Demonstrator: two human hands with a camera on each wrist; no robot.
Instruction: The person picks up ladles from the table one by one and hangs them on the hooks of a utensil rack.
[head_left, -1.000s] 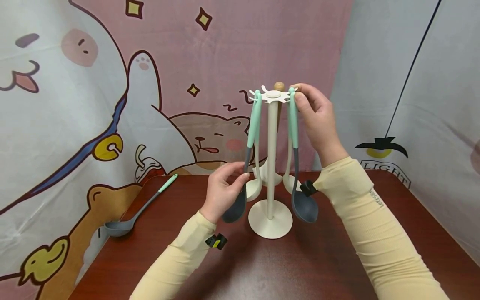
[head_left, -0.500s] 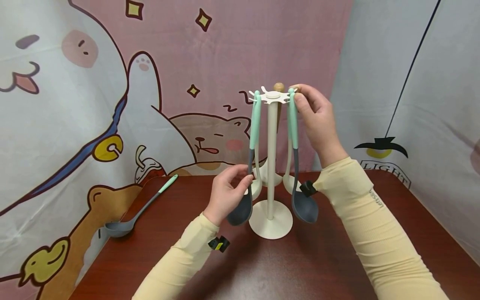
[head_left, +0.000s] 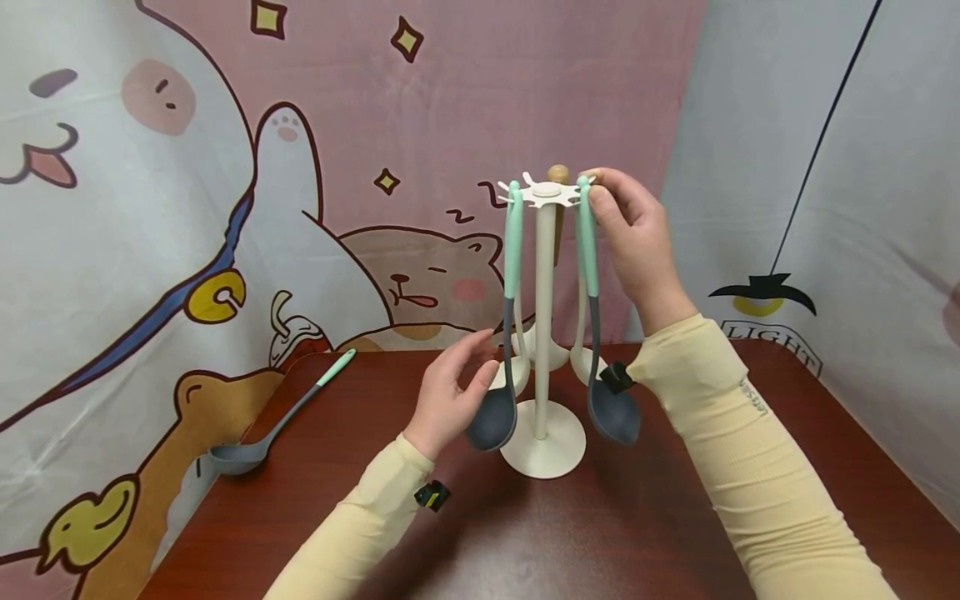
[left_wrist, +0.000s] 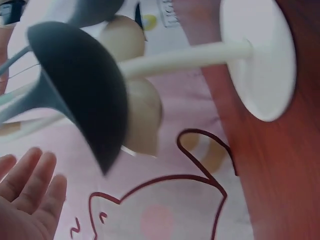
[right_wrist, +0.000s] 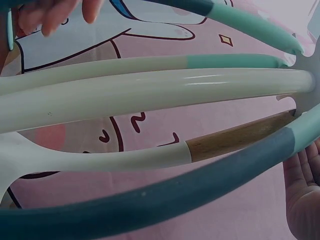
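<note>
A white utensil rack (head_left: 542,333) stands on the table, hung with several utensils. My right hand (head_left: 641,246) pinches the top of a cooking spoon (head_left: 615,412) with a green handle and dark grey bowl, at the rack's right arm. In the right wrist view, its grey shaft (right_wrist: 200,197) crosses in front of my palm. A similar cooking spoon (head_left: 491,423) hangs from the left arm. My left hand (head_left: 448,392) is beside that spoon, fingers relaxed. The left wrist view shows a gap between the hand's fingers (left_wrist: 52,200) and the spoon's bowl (left_wrist: 92,90).
Behind the front spoons hang pale utensils, among them a white one (head_left: 553,354) with a wooden handle (right_wrist: 235,137). A grey ladle (head_left: 247,454) with a green handle lies on the table's left side. A cartoon-printed cloth (head_left: 600,83) covers the wall behind.
The left spoon has swung right toward the pole, and my left hand has let go of it. The right spoon's bowl has shifted slightly right. My right hand has stayed in place.
</note>
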